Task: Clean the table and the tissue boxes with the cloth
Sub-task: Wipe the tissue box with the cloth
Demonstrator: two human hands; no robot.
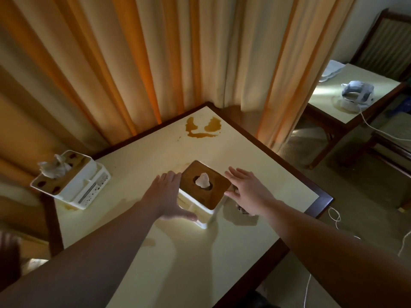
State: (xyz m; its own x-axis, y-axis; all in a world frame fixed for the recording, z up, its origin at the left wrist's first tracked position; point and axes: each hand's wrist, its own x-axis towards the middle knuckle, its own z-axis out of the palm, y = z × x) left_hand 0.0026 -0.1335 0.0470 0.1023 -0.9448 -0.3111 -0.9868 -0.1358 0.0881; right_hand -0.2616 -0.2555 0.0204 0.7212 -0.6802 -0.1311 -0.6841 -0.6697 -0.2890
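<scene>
**Two hands flank a tissue box on a stained bench**

A person reaches both arms over a pale bench (255, 174) with a dark wooden edge. Between the hands stands a white tissue box (203, 193) with a brown wooden lid, a tissue poking up through its hole. The left hand (169, 196) lies against the box's left side, fingers straight and thumb spread. The right hand (246, 188) is at the box's right edge, fingers extended and relaxed, gripping nothing. Placed on both sides like this, the hands look ready to lift or shift the box, probably to clear the wet patch beneath it.

A brown spill (203, 128) marks the far corner. A second box (71, 181) sits at the bench's left edge, brown spots on its lid. No cloth can be clearly made out. Orange curtains (133, 63) hang behind.
</scene>
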